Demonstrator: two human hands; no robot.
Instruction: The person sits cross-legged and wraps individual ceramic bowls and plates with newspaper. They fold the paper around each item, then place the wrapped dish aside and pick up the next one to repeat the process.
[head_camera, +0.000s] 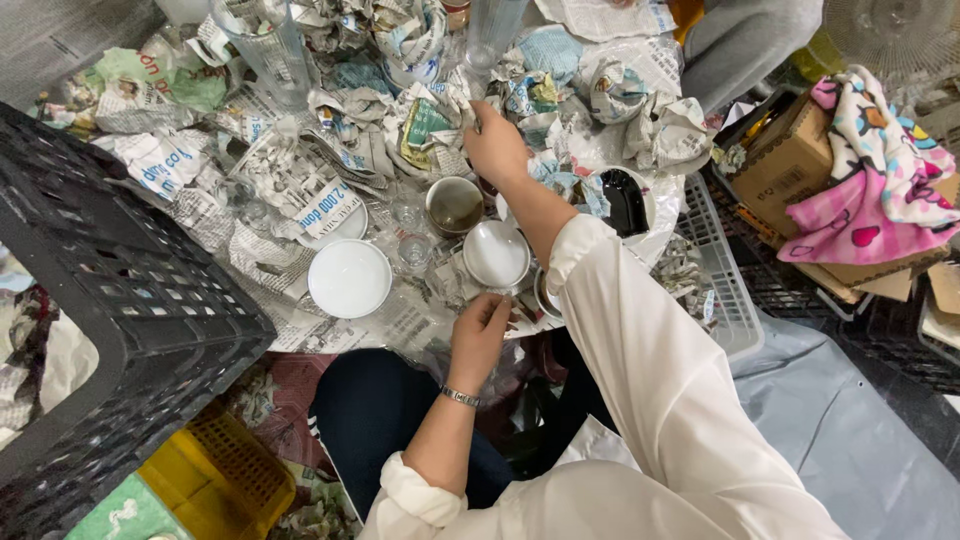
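Left hand (480, 330) grip closed on white bowl (496, 254) rim — right hand (495, 148) pinching crumpled newspaper (432, 125)

Your left hand (478, 330) rests its fingers on the near rim of a small white bowl (496, 254), which sits upright and empty near the near edge of the newspaper-covered surface (400, 320). Your right hand (495, 150) reaches further in and pinches a crumpled wad of newspaper (430, 125), printed grey with a green patch, lying among other wads toward the far side.
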